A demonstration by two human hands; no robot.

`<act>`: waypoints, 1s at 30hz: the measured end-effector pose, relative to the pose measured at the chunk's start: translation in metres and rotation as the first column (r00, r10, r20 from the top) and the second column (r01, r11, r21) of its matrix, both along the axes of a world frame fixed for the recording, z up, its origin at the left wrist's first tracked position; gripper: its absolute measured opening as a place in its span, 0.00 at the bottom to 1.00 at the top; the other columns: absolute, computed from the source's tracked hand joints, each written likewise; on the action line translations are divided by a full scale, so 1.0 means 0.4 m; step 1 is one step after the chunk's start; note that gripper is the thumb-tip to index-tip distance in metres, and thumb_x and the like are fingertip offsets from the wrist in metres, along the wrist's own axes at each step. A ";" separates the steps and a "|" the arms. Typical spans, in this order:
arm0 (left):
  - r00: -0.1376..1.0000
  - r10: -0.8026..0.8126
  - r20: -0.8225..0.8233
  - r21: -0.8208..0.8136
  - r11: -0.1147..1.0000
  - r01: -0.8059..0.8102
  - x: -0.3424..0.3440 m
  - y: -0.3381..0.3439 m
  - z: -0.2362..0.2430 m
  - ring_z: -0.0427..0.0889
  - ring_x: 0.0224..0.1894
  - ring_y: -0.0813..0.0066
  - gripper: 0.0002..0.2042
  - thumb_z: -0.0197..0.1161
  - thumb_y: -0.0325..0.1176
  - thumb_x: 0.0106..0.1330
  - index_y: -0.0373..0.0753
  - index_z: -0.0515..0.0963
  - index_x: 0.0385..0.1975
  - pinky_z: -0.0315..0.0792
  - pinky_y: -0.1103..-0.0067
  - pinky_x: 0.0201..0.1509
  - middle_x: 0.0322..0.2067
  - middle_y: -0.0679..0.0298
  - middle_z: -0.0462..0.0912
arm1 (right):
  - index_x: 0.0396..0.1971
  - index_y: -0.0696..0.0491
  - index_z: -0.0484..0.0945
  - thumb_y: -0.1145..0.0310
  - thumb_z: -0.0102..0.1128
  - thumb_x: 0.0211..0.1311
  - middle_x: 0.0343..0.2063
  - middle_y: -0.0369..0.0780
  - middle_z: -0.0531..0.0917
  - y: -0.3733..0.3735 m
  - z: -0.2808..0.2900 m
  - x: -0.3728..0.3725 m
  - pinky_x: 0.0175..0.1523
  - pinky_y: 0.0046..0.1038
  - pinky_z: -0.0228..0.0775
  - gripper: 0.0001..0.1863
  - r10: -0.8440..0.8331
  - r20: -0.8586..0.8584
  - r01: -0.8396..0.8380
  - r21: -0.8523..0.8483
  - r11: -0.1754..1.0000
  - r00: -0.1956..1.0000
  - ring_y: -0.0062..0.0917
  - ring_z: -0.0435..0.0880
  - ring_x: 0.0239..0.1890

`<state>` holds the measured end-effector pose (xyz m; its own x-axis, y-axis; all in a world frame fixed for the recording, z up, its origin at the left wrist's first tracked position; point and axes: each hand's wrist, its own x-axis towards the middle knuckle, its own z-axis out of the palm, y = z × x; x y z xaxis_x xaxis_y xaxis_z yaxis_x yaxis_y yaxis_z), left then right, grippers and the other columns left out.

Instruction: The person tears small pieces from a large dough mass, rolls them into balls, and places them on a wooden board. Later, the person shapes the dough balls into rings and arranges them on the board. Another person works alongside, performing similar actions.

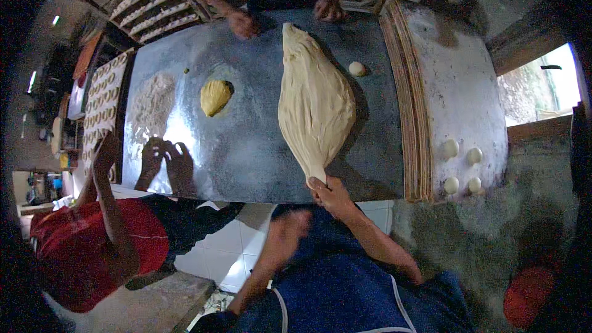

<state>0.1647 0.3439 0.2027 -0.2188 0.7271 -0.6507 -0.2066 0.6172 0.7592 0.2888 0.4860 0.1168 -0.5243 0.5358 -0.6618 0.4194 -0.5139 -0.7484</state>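
Note:
A long, tapering mass of pale, stretched dough (pixel 316 98) lies lengthwise on a dark metal worktop (pixel 243 142). My right hand (pixel 330 194) is closed around its narrow near end at the table's edge. Below the edge, my left hand (pixel 290 227) hangs blurred, apart from the dough, its fingers too smeared to read. A small round dough ball (pixel 357 68) sits right of the big piece, and a yellow lump (pixel 215 97) lies to its left, beside a patch of pale powder (pixel 153 95).
A co-worker in red (pixel 111 246) stands at my left by a tray of rings (pixel 98 105). Another person's hands (pixel 243 24) rest at the far edge, before wooden racks (pixel 151 9). Stacked boards (pixel 447 86) at right carry several dough balls (pixel 451 148).

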 end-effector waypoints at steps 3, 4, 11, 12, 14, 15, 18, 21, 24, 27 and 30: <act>0.829 0.311 0.464 -0.283 0.939 -0.193 -0.035 0.173 -0.131 0.79 0.33 0.67 0.21 0.51 0.47 0.77 0.32 0.81 0.44 0.76 0.73 0.49 0.31 0.62 0.81 | 0.40 0.59 0.77 0.59 0.56 0.70 0.28 0.47 0.82 -0.069 -0.003 0.041 0.35 0.49 0.74 0.16 0.088 0.203 -0.217 0.806 0.550 0.975 0.47 0.80 0.26; 0.765 0.369 0.527 -0.393 0.904 -0.165 -0.016 0.231 -0.153 0.77 0.29 0.67 0.18 0.52 0.45 0.76 0.33 0.80 0.39 0.76 0.73 0.47 0.26 0.65 0.78 | 0.41 0.59 0.77 0.60 0.56 0.69 0.30 0.49 0.82 -0.078 0.021 0.042 0.37 0.49 0.74 0.15 0.080 0.334 -0.313 0.738 0.598 0.939 0.49 0.80 0.29; 0.253 0.228 0.940 -0.198 0.970 -0.139 -0.041 0.293 -0.297 0.63 0.18 0.80 0.09 0.55 0.34 0.69 0.43 0.70 0.26 0.63 0.78 0.22 0.18 0.71 0.65 | 0.45 0.59 0.77 0.68 0.64 0.63 0.33 0.51 0.85 -0.152 0.270 0.070 0.47 0.41 0.76 0.15 0.538 -0.065 -0.340 0.710 0.617 0.841 0.47 0.86 0.40; 0.481 0.280 0.831 -0.252 0.960 -0.123 -0.043 0.281 -0.268 0.61 0.17 0.81 0.07 0.55 0.33 0.68 0.43 0.70 0.27 0.61 0.79 0.21 0.18 0.71 0.65 | 0.47 0.59 0.77 0.68 0.66 0.61 0.36 0.49 0.86 -0.140 0.302 0.060 0.51 0.39 0.75 0.17 0.547 -0.191 -0.308 0.658 0.688 0.815 0.45 0.86 0.43; 0.566 0.260 0.783 -0.280 0.958 -0.053 -0.091 0.241 -0.267 0.63 0.17 0.80 0.05 0.55 0.34 0.69 0.42 0.71 0.32 0.62 0.80 0.20 0.19 0.72 0.64 | 0.50 0.57 0.78 0.67 0.70 0.59 0.43 0.46 0.87 -0.073 0.370 -0.011 0.60 0.35 0.72 0.20 0.475 -0.340 -0.289 0.473 0.832 0.812 0.38 0.85 0.49; 0.592 0.192 0.783 -0.225 0.974 -0.020 -0.096 0.224 -0.278 0.66 0.19 0.77 0.05 0.55 0.34 0.69 0.42 0.72 0.33 0.65 0.77 0.22 0.21 0.70 0.67 | 0.50 0.56 0.79 0.66 0.71 0.58 0.45 0.44 0.86 -0.048 0.355 -0.068 0.63 0.34 0.69 0.21 0.251 -0.464 -0.082 0.353 0.932 0.850 0.35 0.83 0.51; 0.940 -0.257 0.222 0.196 0.957 0.216 -0.132 0.153 -0.336 0.76 0.26 0.65 0.06 0.56 0.34 0.68 0.40 0.77 0.35 0.71 0.68 0.27 0.24 0.63 0.75 | 0.52 0.55 0.80 0.64 0.72 0.60 0.47 0.40 0.86 0.065 0.179 -0.239 0.63 0.32 0.70 0.21 0.330 -0.401 -0.070 0.541 0.838 0.854 0.29 0.82 0.51; 0.557 -0.402 -0.727 0.126 0.719 0.683 -0.159 0.093 -0.336 0.86 0.32 0.54 0.09 0.56 0.34 0.67 0.37 0.81 0.38 0.78 0.58 0.32 0.27 0.56 0.83 | 0.50 0.55 0.81 0.64 0.67 0.67 0.43 0.38 0.86 0.089 0.018 -0.314 0.58 0.31 0.74 0.16 0.453 -0.317 -0.316 0.400 0.861 0.833 0.24 0.83 0.48; 0.127 -0.620 -0.774 -0.214 0.446 0.869 -0.136 0.089 -0.187 0.86 0.31 0.47 0.10 0.58 0.36 0.66 0.37 0.82 0.33 0.79 0.57 0.32 0.27 0.53 0.83 | 0.48 0.56 0.80 0.62 0.59 0.73 0.37 0.37 0.86 0.029 -0.090 -0.360 0.52 0.30 0.76 0.13 0.503 -0.341 -0.285 0.522 0.804 0.794 0.22 0.83 0.41; 0.469 -0.594 -0.653 0.205 0.458 0.865 -0.107 0.162 0.125 0.84 0.34 0.50 0.09 0.59 0.36 0.64 0.36 0.79 0.31 0.75 0.59 0.32 0.29 0.54 0.82 | 0.51 0.56 0.79 0.57 0.51 0.76 0.42 0.39 0.87 0.044 -0.079 -0.339 0.58 0.36 0.74 0.19 0.420 -0.198 -0.301 0.444 0.844 0.886 0.31 0.84 0.47; 0.471 -0.213 -0.856 0.287 0.562 0.776 -0.154 0.185 0.169 0.80 0.42 0.50 0.11 0.59 0.39 0.65 0.38 0.78 0.38 0.69 0.56 0.45 0.37 0.54 0.80 | 0.46 0.57 0.78 0.60 0.52 0.75 0.42 0.43 0.81 -0.011 -0.147 -0.117 0.59 0.35 0.68 0.15 -0.208 -0.338 0.295 0.230 0.927 0.918 0.31 0.77 0.48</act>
